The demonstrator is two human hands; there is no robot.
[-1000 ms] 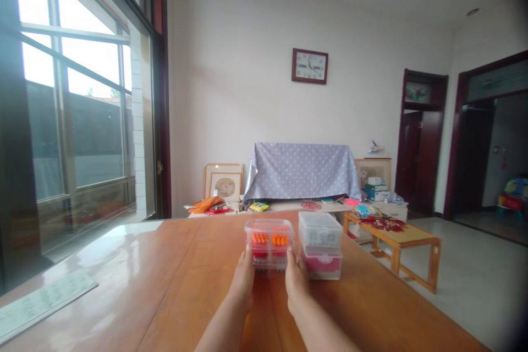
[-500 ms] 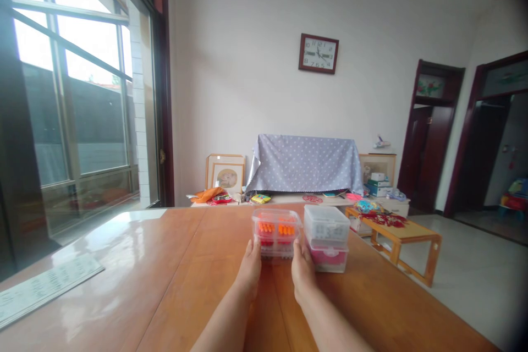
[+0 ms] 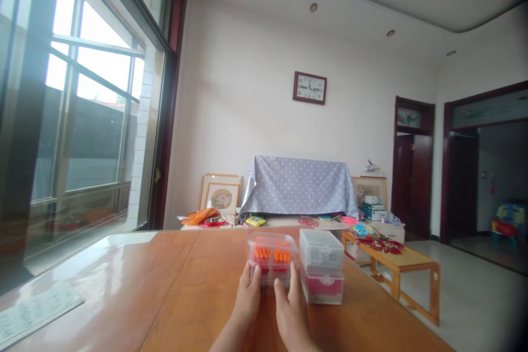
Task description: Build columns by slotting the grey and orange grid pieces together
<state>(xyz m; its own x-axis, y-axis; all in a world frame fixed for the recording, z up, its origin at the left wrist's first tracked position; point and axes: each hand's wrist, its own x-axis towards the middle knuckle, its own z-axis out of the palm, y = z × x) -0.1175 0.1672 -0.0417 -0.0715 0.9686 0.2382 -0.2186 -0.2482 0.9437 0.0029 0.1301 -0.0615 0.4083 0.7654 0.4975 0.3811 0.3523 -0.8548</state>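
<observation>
Two stacked clear plastic containers (image 3: 272, 256) stand on the wooden table in front of me, with orange and red pieces showing through their walls. My left hand (image 3: 246, 294) is at their lower left side, fingers stretched forward and the thumb near the front wall. On the other side, my right hand (image 3: 292, 305) has its fingers extended by the lower right edge and its thumb apart, in front of the stack. Whether the fingertips touch the plastic is hard to tell. Just right stands another stack: a frosted lidded box (image 3: 320, 250) on a clear box (image 3: 324, 287) with pink contents.
A printed sheet (image 3: 37, 313) lies at the left of the glossy table (image 3: 198, 286). Beyond are a cabinet with a dotted cloth (image 3: 301, 186) over something, picture frames, and a low wooden table (image 3: 412, 264) to the right. A large window fills the left side.
My view has tilted up, so everything sits lower. Both hands have drawn back slightly toward me, and the right thumb has spread from its fingers. The stacks keep their places side by side.
</observation>
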